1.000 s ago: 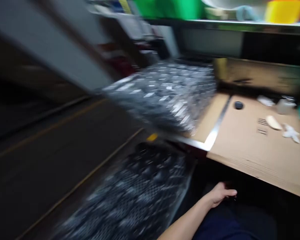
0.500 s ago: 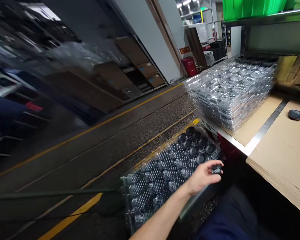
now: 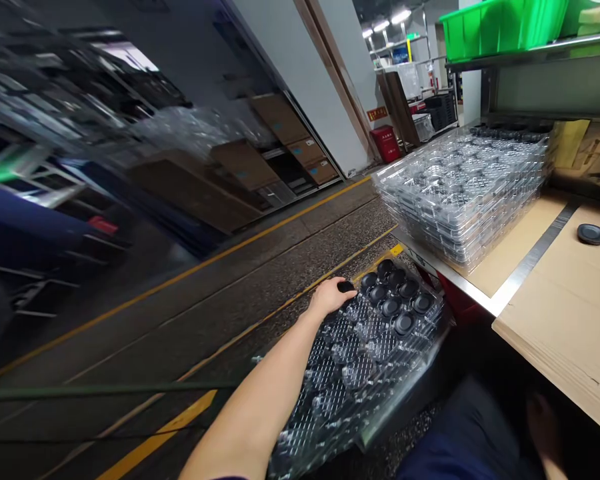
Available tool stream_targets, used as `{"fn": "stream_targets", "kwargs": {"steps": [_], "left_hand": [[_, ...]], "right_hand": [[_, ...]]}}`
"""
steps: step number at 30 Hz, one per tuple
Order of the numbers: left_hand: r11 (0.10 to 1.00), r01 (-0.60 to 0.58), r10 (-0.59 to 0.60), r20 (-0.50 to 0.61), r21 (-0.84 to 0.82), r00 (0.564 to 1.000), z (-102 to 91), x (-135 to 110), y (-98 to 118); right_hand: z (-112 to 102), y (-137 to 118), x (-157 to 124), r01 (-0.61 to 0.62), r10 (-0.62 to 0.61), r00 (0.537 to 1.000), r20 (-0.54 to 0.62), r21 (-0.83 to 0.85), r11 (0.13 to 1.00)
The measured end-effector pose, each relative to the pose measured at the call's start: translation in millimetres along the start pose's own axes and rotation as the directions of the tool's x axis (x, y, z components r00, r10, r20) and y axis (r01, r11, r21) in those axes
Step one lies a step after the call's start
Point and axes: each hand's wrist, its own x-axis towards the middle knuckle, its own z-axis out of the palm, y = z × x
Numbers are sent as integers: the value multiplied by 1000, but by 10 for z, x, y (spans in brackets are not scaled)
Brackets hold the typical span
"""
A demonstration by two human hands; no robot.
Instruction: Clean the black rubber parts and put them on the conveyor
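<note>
My left hand (image 3: 329,297) is closed on a round black cap (image 3: 347,287), pinched between thumb and fingers. It is over the far left edge of a clear plastic tray (image 3: 365,370) with moulded round pockets, set low beside the bench. Several similar black caps (image 3: 391,306) sit in pockets at the tray's far right end, just right of my hand. The nearer pockets hold no caps. Low in the shadow under the bench, my right hand (image 3: 541,417) is dim and blurred, and its fingers cannot be made out.
A stack of clear trays (image 3: 460,220) stands on the bench, with black pieces at its far end. One black cap (image 3: 592,234) lies on the cardboard bench top (image 3: 560,320). A green bin (image 3: 500,30) is on the shelf above. Yellow lines mark the floor.
My left hand has moved left and away from me, from the tray's near right side to its far left edge, carrying a black piece. My right hand has come into view.
</note>
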Motion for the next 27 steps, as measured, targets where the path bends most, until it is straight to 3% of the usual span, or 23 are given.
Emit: {"fn": "stream_targets", "kwargs": {"steps": [6, 11, 18, 23, 27], "left_hand": [[999, -32, 32, 51, 4, 998, 14, -26, -75], [999, -47, 47, 27, -6, 999, -31, -152, -38], [984, -173, 176, 127, -35, 976, -59, -505, 188], [983, -180, 172, 156, 34, 973, -72, -718, 392], [977, -215, 213, 190, -10, 958, -66, -935, 535]], "right_hand": [[72, 375, 109, -50, 40, 997, 64, 158, 986], [117, 414, 150, -77, 63, 993, 103, 138, 987], [154, 374, 122, -72, 63, 994, 91, 99, 992], [142, 405, 128, -73, 60, 990, 131, 92, 993], [168, 428, 128, -57, 46, 993, 112, 96, 994]]}}
